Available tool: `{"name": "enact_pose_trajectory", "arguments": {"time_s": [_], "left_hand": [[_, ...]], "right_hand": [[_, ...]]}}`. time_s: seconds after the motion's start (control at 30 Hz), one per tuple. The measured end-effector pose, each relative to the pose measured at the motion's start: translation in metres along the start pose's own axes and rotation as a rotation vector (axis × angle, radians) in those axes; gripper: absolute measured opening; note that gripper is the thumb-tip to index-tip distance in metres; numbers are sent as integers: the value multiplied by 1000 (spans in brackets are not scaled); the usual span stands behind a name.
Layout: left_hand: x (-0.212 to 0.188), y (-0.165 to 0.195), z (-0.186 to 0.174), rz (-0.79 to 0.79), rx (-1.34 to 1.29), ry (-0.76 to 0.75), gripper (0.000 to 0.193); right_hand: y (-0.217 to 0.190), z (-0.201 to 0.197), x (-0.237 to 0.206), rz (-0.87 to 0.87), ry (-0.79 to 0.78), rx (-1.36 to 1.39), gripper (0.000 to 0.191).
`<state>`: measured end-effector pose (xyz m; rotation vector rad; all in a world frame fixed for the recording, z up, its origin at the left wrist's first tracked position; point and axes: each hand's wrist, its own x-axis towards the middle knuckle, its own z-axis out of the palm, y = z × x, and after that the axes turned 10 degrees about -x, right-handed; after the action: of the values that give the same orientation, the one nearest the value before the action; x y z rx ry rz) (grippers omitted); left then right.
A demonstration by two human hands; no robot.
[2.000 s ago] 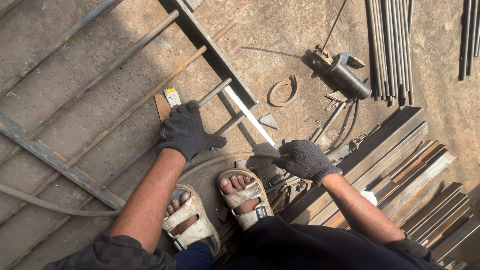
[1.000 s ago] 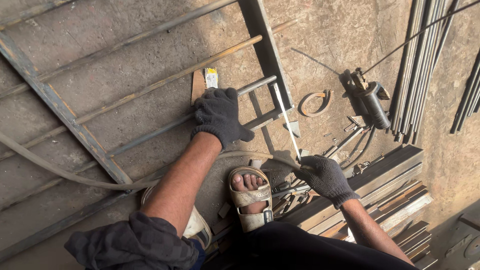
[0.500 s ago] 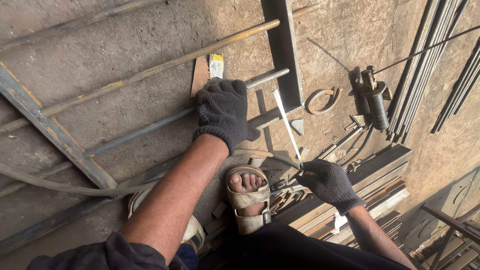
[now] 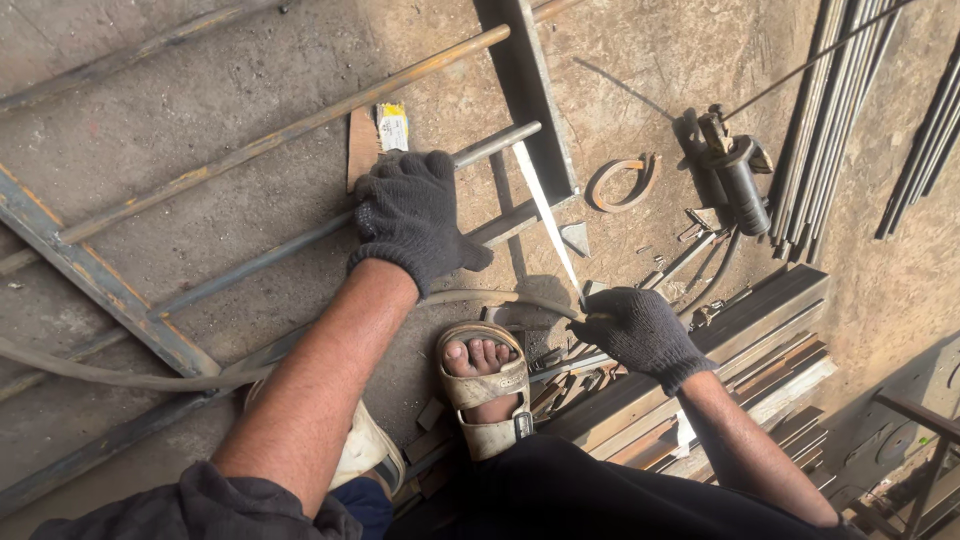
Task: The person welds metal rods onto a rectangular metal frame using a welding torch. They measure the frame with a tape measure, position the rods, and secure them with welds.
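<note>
Far left: angle-iron rail (image 4: pixel 95 285) of a steel frame lying flat on the concrete floor (image 4: pixel 150 120), with a grey hose (image 4: pixel 120 378) curving beneath it. Left of centre: long rusty rod (image 4: pixel 300 125) running diagonally across the frame. Centre: left hand (image 4: pixel 410 215), in a dark knit glove, palm down, fingers closed over a round steel bar (image 4: pixel 495 143) and pressing it against the frame; small yellow-and-white packet (image 4: pixel 392 127) just beyond the fingertips. Below: sandalled foot (image 4: pixel 485 385) planted on the floor. Right of centre: thin bright metal strip (image 4: pixel 545 215), slanting from the dark upright channel (image 4: pixel 530 90) down to the right hand (image 4: pixel 640 330), gloved likewise and clenched around the strip's lower end. Right: curved metal ring (image 4: pixel 625 180) on the floor, angle grinder (image 4: pixel 735 175) beside it, stacked flat bars (image 4: pixel 740 340) under the right forearm. Far right: bundle of thin rods (image 4: pixel 830 110) laid parallel.
</note>
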<state>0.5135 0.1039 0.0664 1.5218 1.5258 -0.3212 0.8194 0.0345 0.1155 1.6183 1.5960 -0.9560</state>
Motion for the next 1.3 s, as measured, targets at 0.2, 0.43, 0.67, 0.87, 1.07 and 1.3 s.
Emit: {"name": "enact_pose_trajectory", "arguments": {"time_s": [0.2, 0.43, 0.67, 0.87, 1.07, 1.3], "left_hand": [[-2, 3, 0, 29, 44, 56, 120], [-1, 6, 3, -24, 55, -23, 132], [-3, 7, 0, -28, 55, 0, 132], [-4, 7, 0, -41, 57, -18, 131], [-2, 6, 1, -25, 50, -8, 129], [-2, 7, -4, -24, 52, -23, 131]], "right_hand": [[-6, 6, 3, -74, 39, 20, 37], [0, 13, 3, -117, 86, 70, 39], [0, 8, 3, -120, 47, 44, 36], [2, 6, 6, -94, 89, 21, 38], [0, -1, -4, -161, 84, -73, 36], [-35, -47, 22, -131, 176, -73, 43]]}}
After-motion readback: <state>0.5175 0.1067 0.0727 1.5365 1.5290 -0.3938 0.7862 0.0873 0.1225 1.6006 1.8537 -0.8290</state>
